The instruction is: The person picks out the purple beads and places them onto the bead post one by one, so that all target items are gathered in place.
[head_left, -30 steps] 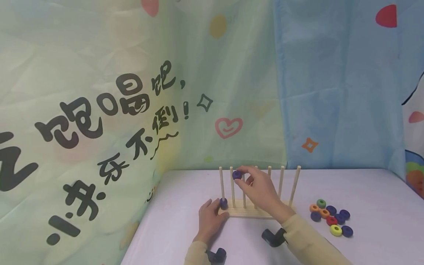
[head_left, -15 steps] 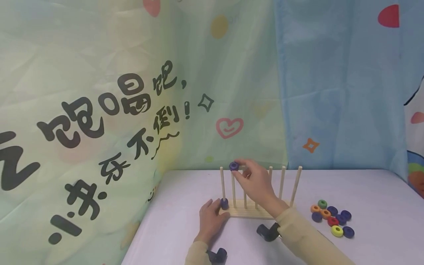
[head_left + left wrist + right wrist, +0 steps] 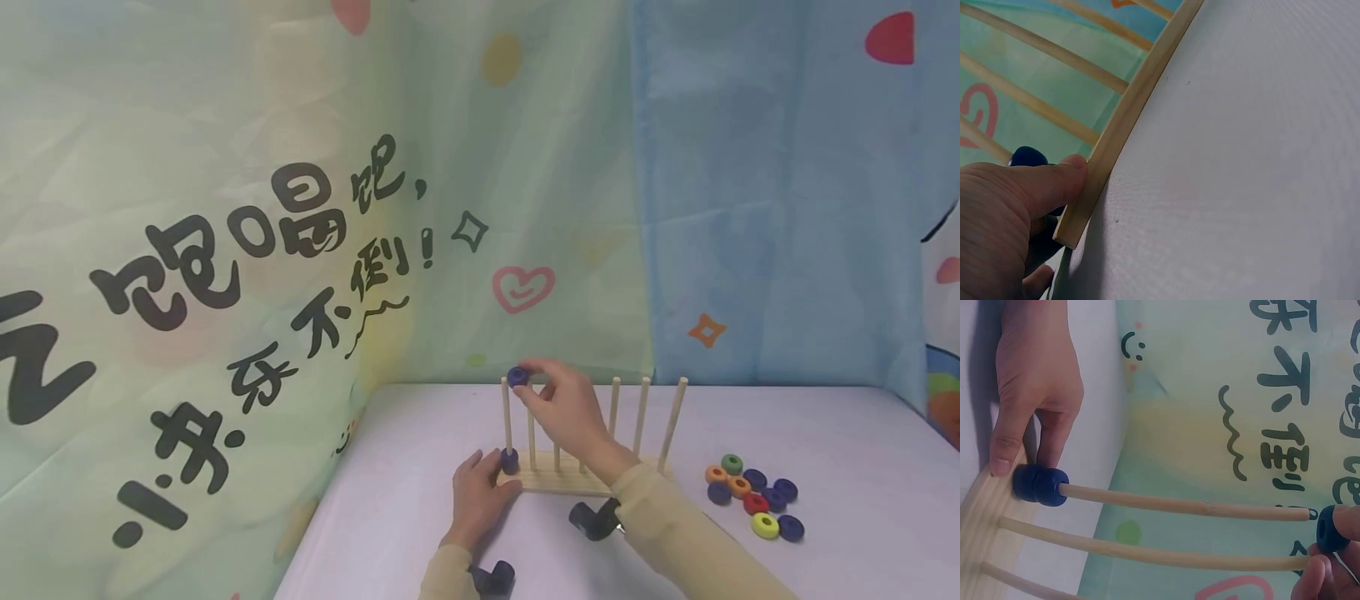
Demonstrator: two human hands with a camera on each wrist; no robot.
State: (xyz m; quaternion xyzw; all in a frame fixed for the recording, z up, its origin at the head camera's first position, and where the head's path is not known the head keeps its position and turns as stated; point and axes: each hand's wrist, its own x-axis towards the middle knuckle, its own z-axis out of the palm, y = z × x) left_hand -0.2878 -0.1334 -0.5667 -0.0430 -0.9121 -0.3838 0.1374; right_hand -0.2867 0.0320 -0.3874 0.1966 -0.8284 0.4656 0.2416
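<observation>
My right hand [image 3: 570,410] pinches a dark blue ring bead [image 3: 517,377] between thumb and fingers. In the right wrist view this bead [image 3: 1331,530] is just beyond the tip of the end peg [image 3: 1197,507], its hole facing the peg. Two blue beads [image 3: 1040,484] sit stacked at the foot of that peg. The wooden peg stand [image 3: 555,481] has a flat base with a row of upright pegs. At its left end my left hand [image 3: 477,497] grips the base, the thumb [image 3: 1063,181] on the front edge and the other fingers partly hidden behind.
To the right of the stand, several loose beads lie in a group on the white table [image 3: 847,450], among them a green bead [image 3: 732,463], a red bead [image 3: 756,503] and a yellow bead [image 3: 765,525]. A printed curtain [image 3: 525,208] hangs behind the table.
My right hand has carried the blue bead up and left, past the second peg, to the top of the leftmost peg. The left hand keeps its place on the base.
</observation>
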